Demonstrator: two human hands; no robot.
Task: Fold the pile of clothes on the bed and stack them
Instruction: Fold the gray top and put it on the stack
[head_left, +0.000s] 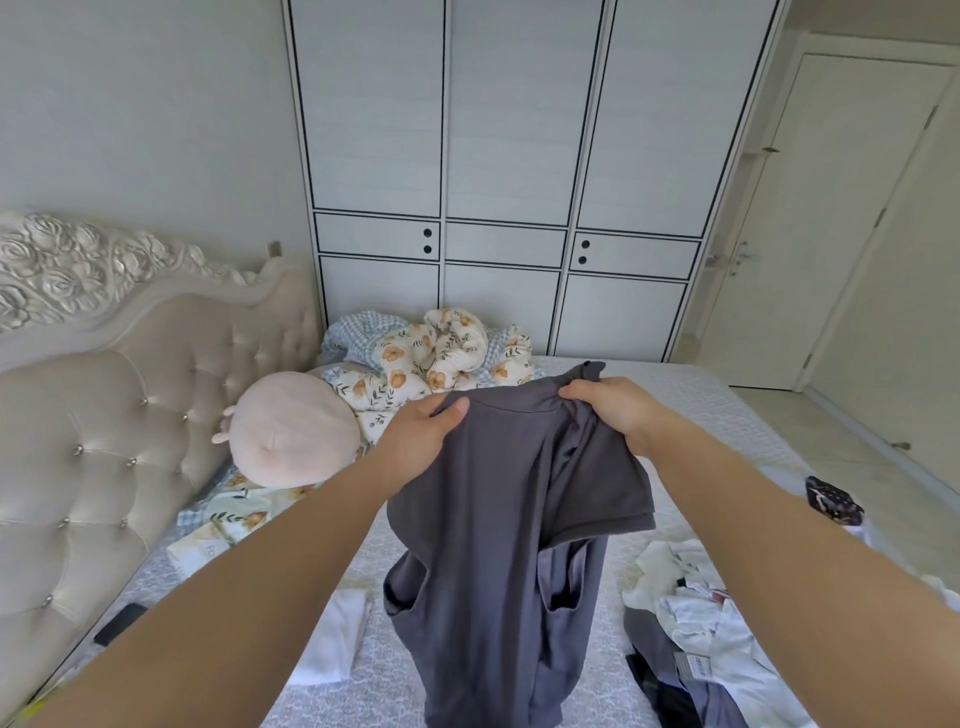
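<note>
Both hands up over the bed (701, 410), holding a grey t-shirt (483, 545) by its top edge. Left hand (421, 441) pinches the shirt's left shoulder: thumb on the near face of the cloth, other fingers curled behind it, out of sight. Right hand (615, 405) grips the right shoulder, fingers curled over bunched fabric, fingertips buried in the folds. Collar edge runs between the two hands, sagging slightly. A tuft of cloth sticks up just beyond the right fingers. The rest of the shirt hangs down below both hands; one sleeve flares out below the right hand. Shirt's lower hem is cut off by the frame bottom; cannot tell if it touches the mattress.

Pile of clothes (717, 639), mostly white and grey, lies well below and to the right of the right hand, partly cut off at the frame edge; items tangled, can't separate them. A small tag with print shows in the pile, too small to read. White folded garment (337, 634) lies below the left hand, left of the hanging shirt. Dark patterned item (831, 506) near the right forearm, partly hidden by it.

Beyond the left fingers: round pink plush cushion (291, 431) and floral bedding (441, 353). Flat white item with letters "Fo…" (200, 551) left of the left forearm, rest unreadable. Dark flat object (119, 623) by the tufted headboard (130, 415), unclear. White wardrobe (504, 171) behind.
</note>
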